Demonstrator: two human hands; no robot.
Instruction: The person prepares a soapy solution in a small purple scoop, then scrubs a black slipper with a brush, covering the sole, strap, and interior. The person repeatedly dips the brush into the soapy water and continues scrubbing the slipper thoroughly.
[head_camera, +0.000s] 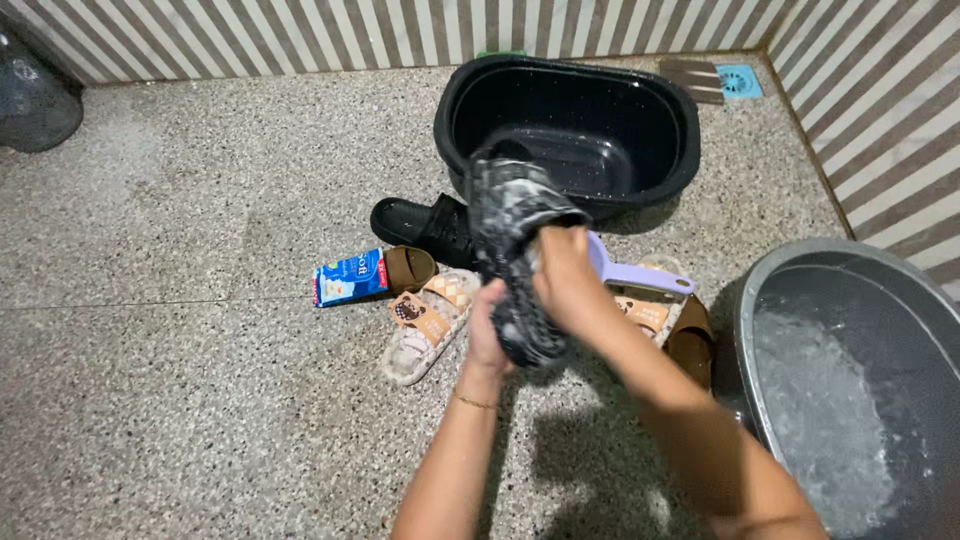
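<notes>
Between our hands, a soapy black slipper (515, 250) runs twelve to six, left hand (487, 335) gripping its lower end, right hand (565, 275) clasping its three-o'clock side.

Both hands, left hand (487, 330) and right hand (566, 280), meet raised, fingers curled shut.

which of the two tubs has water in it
The grey tub at the right, full of foamy water. The black tub by the striped wall holds no pool of water.

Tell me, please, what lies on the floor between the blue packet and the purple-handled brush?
In the head view, a beige sandal lies between the blue packet and the purple-handled brush, with both hands' soapy black slipper held above that stretch.
</notes>
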